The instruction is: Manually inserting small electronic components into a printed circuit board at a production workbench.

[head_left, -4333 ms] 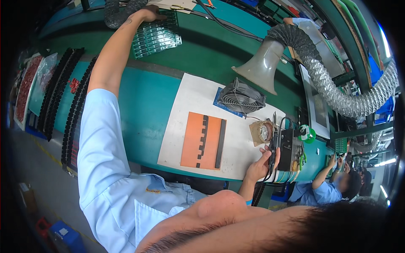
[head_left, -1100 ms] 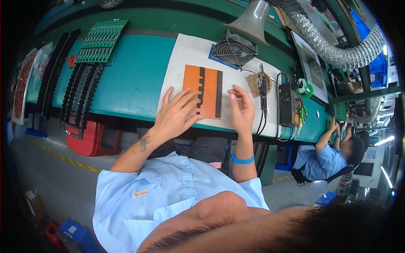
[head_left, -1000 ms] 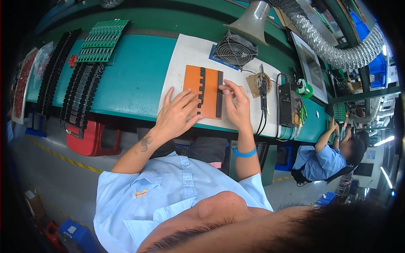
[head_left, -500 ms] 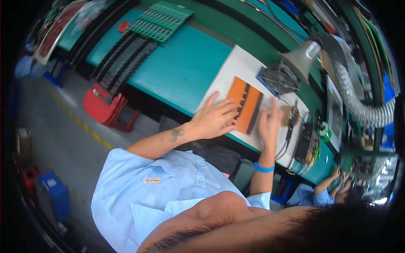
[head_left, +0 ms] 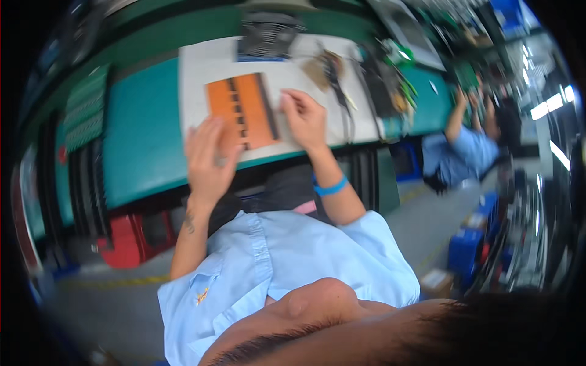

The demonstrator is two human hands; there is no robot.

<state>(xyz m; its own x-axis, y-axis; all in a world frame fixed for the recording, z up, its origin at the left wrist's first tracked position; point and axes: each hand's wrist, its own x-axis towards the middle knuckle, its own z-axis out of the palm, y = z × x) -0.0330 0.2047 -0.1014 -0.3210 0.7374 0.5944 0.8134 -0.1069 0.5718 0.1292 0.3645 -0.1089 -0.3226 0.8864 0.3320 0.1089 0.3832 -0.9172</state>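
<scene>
An orange rectangular board (head_left: 256, 110) lies on a white mat on the workbench. A dark strip with notches runs across it, and a second dark strip lines its right edge. My left hand (head_left: 209, 155) is at the near left edge of the board, fingers stretched out and thumb apart, holding nothing. Just right of the board is my right hand (head_left: 305, 119), with a blue band on its wrist. Its fingers are curled toward the thumb; anything between them is too small or blurred to make out.
Behind the board stands a black fan (head_left: 268, 33) with a round guard. Cables and a dark tool (head_left: 331, 70) lie right of my right hand, beside a black box (head_left: 378, 85). Green racks (head_left: 88, 107) stand at the left; a red stool (head_left: 131, 241) is below. A co-worker (head_left: 464, 146) sits farther right.
The view has swung round, so the bench sits more level and the board farther left. My right hand has curled its fingers beside the board; my left hand stays at the left edge.
</scene>
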